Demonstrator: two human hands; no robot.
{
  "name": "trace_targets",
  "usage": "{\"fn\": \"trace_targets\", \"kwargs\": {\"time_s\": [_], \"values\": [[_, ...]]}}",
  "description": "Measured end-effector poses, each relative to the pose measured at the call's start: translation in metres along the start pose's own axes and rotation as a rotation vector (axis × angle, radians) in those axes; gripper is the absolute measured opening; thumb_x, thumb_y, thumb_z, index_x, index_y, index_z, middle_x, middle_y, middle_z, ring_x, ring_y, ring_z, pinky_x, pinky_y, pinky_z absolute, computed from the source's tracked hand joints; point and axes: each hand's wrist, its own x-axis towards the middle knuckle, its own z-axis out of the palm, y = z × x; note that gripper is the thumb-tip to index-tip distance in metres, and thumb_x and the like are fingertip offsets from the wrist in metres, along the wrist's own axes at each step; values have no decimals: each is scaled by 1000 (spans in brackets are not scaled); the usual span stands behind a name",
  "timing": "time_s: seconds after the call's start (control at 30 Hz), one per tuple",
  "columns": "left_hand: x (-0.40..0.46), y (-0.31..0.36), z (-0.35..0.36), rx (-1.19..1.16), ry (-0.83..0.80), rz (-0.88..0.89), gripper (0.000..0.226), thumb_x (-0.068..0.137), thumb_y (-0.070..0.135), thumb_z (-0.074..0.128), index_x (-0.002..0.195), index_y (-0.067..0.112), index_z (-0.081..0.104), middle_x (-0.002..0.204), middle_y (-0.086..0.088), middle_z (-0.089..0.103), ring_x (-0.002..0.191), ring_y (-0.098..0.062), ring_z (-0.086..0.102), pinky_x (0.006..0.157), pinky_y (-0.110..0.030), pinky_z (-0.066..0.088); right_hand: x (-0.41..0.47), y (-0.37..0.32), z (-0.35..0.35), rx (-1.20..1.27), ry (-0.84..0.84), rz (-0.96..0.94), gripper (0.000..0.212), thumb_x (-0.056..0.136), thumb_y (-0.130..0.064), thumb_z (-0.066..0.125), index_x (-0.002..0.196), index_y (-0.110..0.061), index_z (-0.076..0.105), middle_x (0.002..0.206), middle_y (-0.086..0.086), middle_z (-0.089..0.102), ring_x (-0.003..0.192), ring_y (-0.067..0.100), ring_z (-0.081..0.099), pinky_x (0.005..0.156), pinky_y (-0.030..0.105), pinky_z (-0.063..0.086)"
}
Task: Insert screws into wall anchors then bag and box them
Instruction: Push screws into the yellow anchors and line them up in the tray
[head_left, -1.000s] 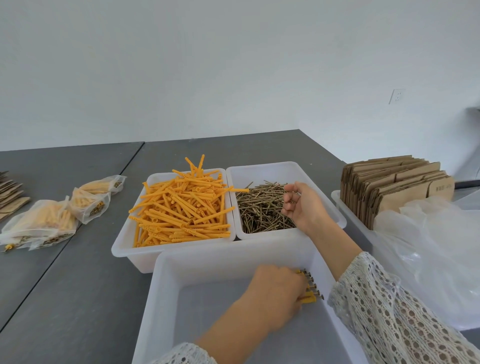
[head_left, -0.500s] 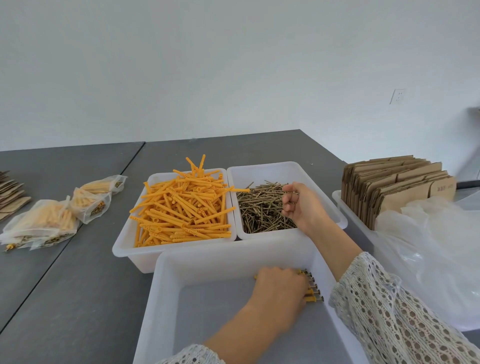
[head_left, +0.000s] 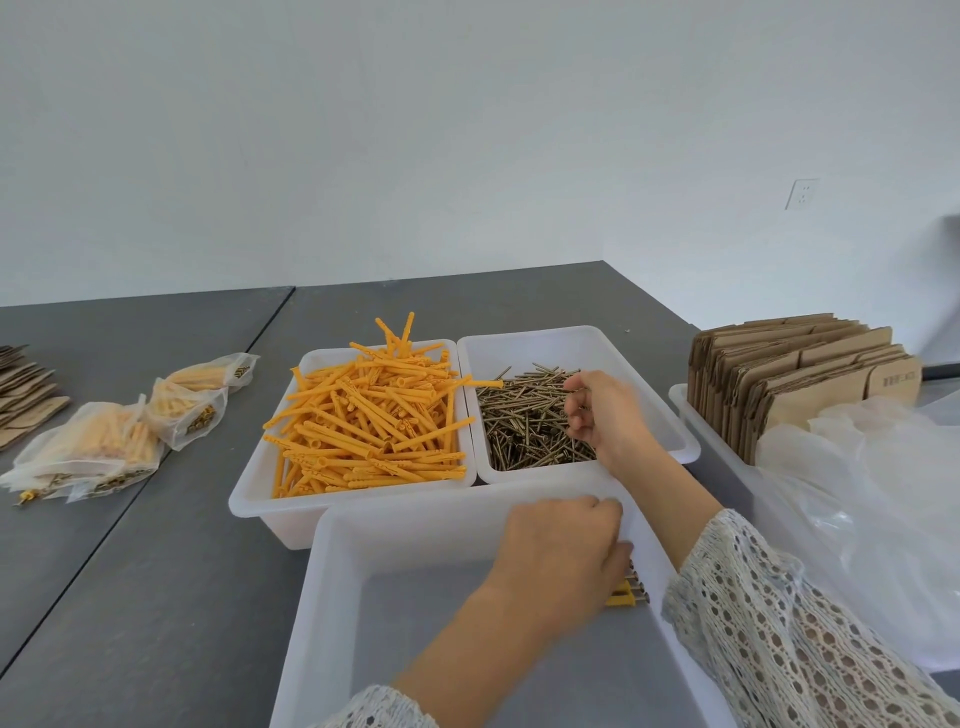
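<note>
Closest to me, the left hand (head_left: 563, 556) lies knuckles-up in the near white tub (head_left: 332, 597), covering a few screw-filled anchors (head_left: 626, 595); whether it grips them, I cannot tell. Beyond, the right hand (head_left: 602, 410) curls over the screws (head_left: 524, 426) in their tub, fingertips pinching some. Orange anchors (head_left: 369, 421) fill the neighbouring tub.
</note>
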Motion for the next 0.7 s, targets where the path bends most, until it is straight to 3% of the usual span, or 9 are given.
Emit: {"fn": "trace_targets", "kwargs": {"time_s": [0.13, 0.23, 0.33, 0.43, 0.53, 0.7], "values": [[0, -18, -20, 6, 254, -44, 22, 100, 35, 36, 90, 27, 54, 81, 9, 59, 73, -12, 56, 59, -36, 51, -2, 5, 1, -124, 65, -137, 26, 95, -7, 38, 80, -9, 58, 58, 3, 51, 44, 13, 40, 45, 25, 38], [-1, -45, -34, 124, 399, -193, 16, 96, 31, 45, 101, 27, 60, 94, 10, 61, 89, -16, 54, 67, -33, 49, -2, 8, -1, -257, 111, -245, 28, 95, -6, 37, 78, -10, 58, 59, 3, 51, 48, 14, 41, 46, 26, 37], [-6, -75, -38, 267, 312, -519, 33, 99, 38, 42, 129, 27, 51, 125, 7, 56, 118, -22, 47, 94, -39, 38, 0, 12, -4, -477, 161, -356, 26, 96, -9, 38, 85, -3, 60, 65, 7, 51, 56, 18, 42, 53, 31, 36], [-12, -93, -35, 337, 166, -715, 41, 104, 46, 28, 137, 27, 43, 136, 5, 52, 129, -25, 42, 105, -47, 31, -1, 16, -6, -710, 199, -438, 20, 99, -13, 42, 93, -5, 60, 72, 6, 57, 61, 18, 48, 55, 29, 40], [-14, -97, -34, 345, 123, -754, 38, 105, 42, 24, 133, 27, 46, 131, 5, 53, 124, -25, 45, 103, -47, 32, -2, 16, -6, -841, 208, -453, 12, 97, -10, 46, 100, -12, 57, 85, 7, 61, 70, 20, 55, 58, 28, 42], [-12, -100, -34, 317, 120, -747, 26, 102, 24, 40, 126, 30, 49, 128, 5, 52, 125, -25, 41, 101, -43, 32, 0, 19, -5, -970, 96, -449, 25, 95, -12, 51, 118, -18, 55, 103, 4, 58, 85, 21, 58, 69, 34, 48]]}}
